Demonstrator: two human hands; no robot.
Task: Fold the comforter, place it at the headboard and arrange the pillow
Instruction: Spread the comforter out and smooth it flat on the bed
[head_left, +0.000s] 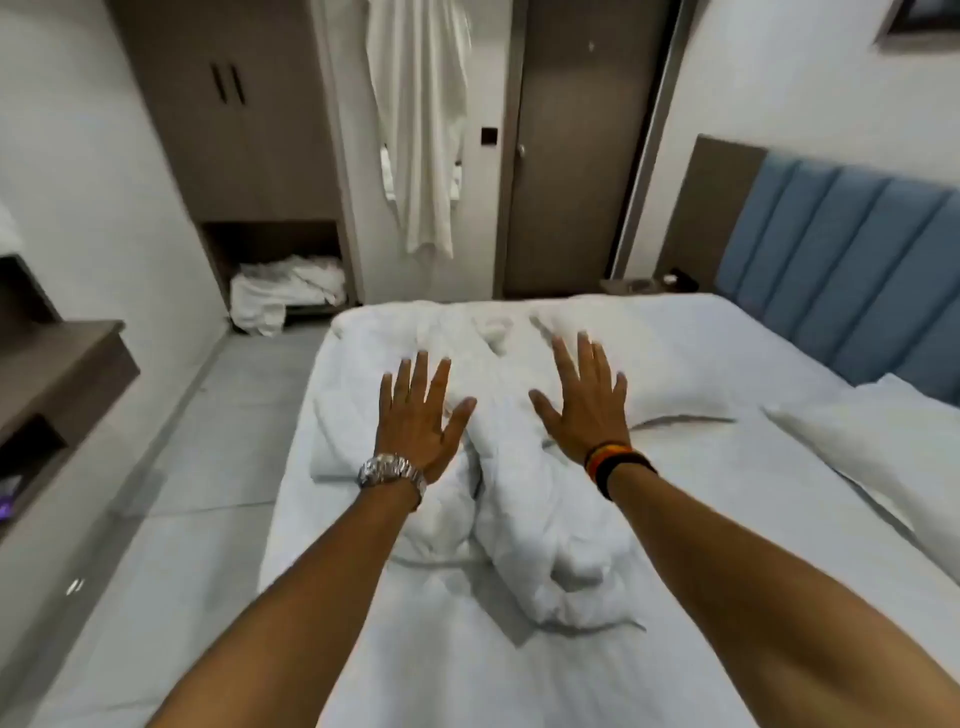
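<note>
A white comforter (524, 519) lies crumpled in a long bunch down the middle of the bed (701, 545), from near me to the far edge. My left hand (418, 415) hovers flat over its left side, fingers spread, holding nothing. My right hand (584, 402) is spread the same way over its right side. A white pillow (872, 441) rests at the right by the blue padded headboard (841, 275). A second white pillow (670, 389) lies just right of my right hand.
Grey tiled floor (182, 493) runs along the bed's left side. A wooden desk shelf (57, 384) juts out at the left wall. A wardrobe (234, 114) with linens in its lower niche (285, 296) stands beyond. A white robe (421, 119) hangs beside a door (582, 145).
</note>
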